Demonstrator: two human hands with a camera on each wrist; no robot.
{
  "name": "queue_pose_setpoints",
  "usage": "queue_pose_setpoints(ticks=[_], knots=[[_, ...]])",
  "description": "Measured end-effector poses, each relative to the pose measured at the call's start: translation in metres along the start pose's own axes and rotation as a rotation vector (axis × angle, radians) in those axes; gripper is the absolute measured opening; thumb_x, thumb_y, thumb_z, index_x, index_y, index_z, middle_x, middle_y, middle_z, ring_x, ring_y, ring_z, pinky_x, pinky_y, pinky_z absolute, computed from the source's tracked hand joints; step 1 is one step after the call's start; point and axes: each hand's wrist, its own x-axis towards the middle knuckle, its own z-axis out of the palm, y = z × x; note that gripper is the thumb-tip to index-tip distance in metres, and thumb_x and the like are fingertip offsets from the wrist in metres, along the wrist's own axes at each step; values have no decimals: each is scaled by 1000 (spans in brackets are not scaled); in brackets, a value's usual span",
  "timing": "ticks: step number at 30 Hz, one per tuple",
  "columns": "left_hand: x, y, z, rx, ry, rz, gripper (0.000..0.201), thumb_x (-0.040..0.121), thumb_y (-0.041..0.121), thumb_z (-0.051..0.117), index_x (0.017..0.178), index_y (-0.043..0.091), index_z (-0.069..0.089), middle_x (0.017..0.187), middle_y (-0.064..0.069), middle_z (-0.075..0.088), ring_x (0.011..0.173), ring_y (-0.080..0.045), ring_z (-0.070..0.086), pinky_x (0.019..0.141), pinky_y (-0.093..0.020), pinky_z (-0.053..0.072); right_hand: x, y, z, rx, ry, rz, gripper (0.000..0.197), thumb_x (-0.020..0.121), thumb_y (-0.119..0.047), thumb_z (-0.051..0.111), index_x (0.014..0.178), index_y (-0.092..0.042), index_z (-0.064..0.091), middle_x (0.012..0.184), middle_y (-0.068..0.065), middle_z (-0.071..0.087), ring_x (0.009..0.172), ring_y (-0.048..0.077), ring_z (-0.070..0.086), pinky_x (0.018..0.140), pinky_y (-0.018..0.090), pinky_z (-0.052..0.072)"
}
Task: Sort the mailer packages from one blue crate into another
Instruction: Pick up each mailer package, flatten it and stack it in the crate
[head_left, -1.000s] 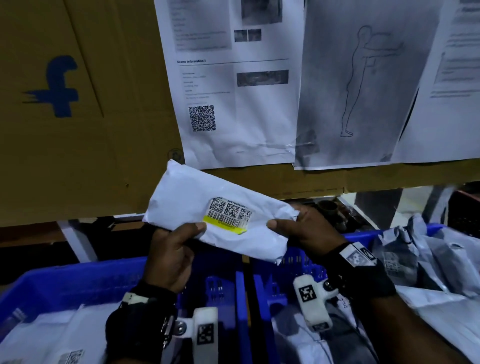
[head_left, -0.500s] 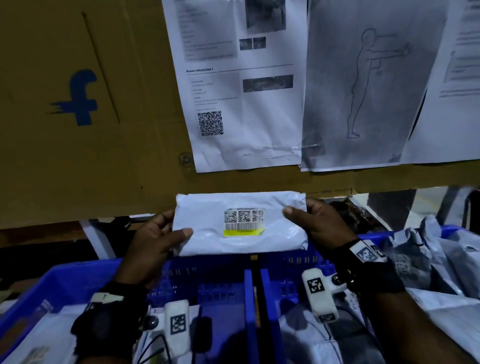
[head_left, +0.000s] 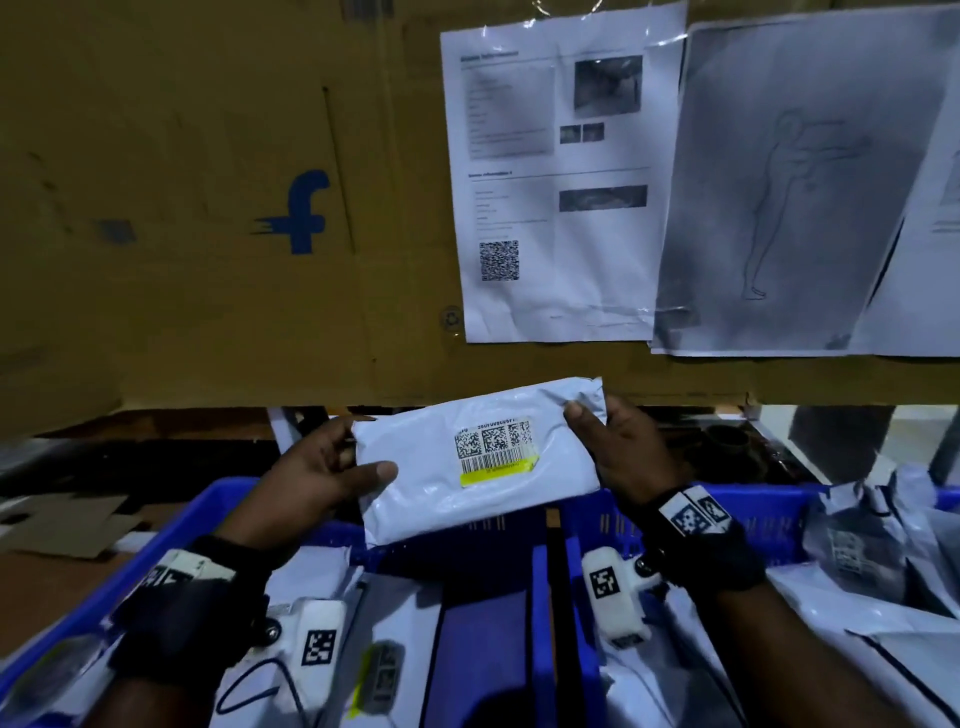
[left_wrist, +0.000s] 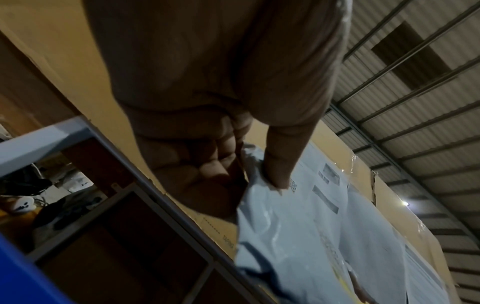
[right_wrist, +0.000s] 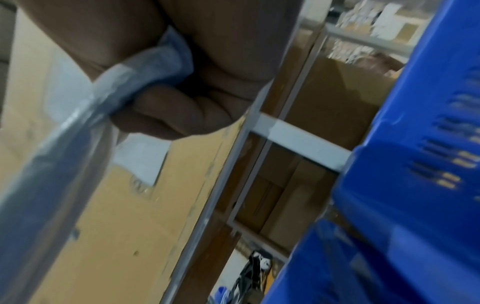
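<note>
head view: mailer held up between both hands, label facing the wearer

head view shows a white mailer (head_left: 478, 457) held in the air above the gap between the left crate (head_left: 171, 535) and the right crate (head_left: 769, 509). the left hand (head_left: 311, 478) pinches its left end, thumb on the front and fingers behind; the right hand (head_left: 623, 457) pinches the right end the same way. this looks like the label-check step, between lifting and dropping. the next move, i judge, calls for one hand to let go while the other carries the mailer over the chosen crate and lowers it onto the mailers already there. its long axis runs left to right, the right end tilted a little higher; the barcode label (head_left: 496, 447) reads upright and faces the wearer.
</note>
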Motion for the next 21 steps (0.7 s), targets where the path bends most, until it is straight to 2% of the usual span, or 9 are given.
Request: queue_pose_setpoints(ticks=[2, 6, 7, 9, 11, 13, 16, 18, 21], knots=[[-6, 4, -3, 1, 74, 25, 35, 85, -4, 63, 118, 5, 59, 108, -13, 73, 96, -27, 72, 65, -31, 59, -1, -3, 7, -11, -27, -8, 41, 82, -36, 68, 113, -8, 67, 109, 16, 71, 104, 39, 67, 89, 61, 52], [-15, 8, -13, 1, 103, 49, 39, 81, -2, 71, 117, 5, 57, 105, -16, 73, 94, -31, 72, 61, -33, 58, -2, -13, 16, -14, -49, -27, 32, 86, -27, 65, 111, -7, 67, 108, 16, 72, 103, 37, 67, 89, 57, 53], [-18, 9, -15, -9, 94, 61, 45, 77, 3, 78, 116, 5, 57, 105, -17, 73, 91, -29, 72, 60, -32, 58, -2, -15, 17, -20, -55, -34, 25, 89, -24, 65, 109, -9, 68, 107, 15, 72, 100, 34, 68, 88, 56, 54], [-23, 12, -19, -14, 80, 76, 71, 59, 27, 93, 116, 5, 57, 105, -16, 73, 89, -26, 73, 59, -31, 57, -2, -20, 19, -19, -72, -41, 19, 88, -24, 65, 103, -15, 70, 102, 13, 74, 93, 29, 69, 84, 53, 54], [-28, 17, -21, -20, 79, 87, 87, 45, 40, 96, 115, 6, 57, 104, -15, 74, 90, -26, 73, 61, -31, 57, -4, -26, 22, 4, -85, -37, 20, 82, -29, 65, 99, -19, 71, 98, 9, 75, 90, 25, 69, 81, 49, 55], [-32, 20, -22, -11, 80, 89, 79, 53, 37, 94, 116, 6, 57, 104, -16, 73, 91, -27, 72, 64, -32, 58, -4, -29, 25, 18, -93, -46, 20, 80, -31, 66, 95, -20, 71, 93, 6, 76, 87, 23, 69, 79, 47, 55], [-37, 22, -24, 24, 86, 89, 47, 74, 9, 75, 116, 4, 56, 103, -21, 72, 90, -32, 71, 68, -36, 60, -3, -30, 28, 20, -68, -45, 34, 76, -35, 70, 101, -12, 70, 99, 16, 74, 92, 33, 69, 81, 56, 54], [-40, 23, -25, 50, 75, 76, 44, 74, 1, 70, 116, 3, 56, 102, -24, 72, 88, -34, 71, 70, -40, 60, -2, -30, 30, 29, -71, -46, 35, 74, -36, 71, 101, -13, 70, 100, 18, 73, 95, 37, 68, 82, 57, 54], [-45, 23, -27, 68, 67, 51, 45, 73, 0, 75, 114, 3, 56, 100, -22, 72, 84, -32, 72, 67, -40, 60, -1, -33, 33, 36, -89, -34, 26, 75, -32, 71, 95, -16, 70, 95, 14, 74, 87, 30, 69, 79, 50, 55]])
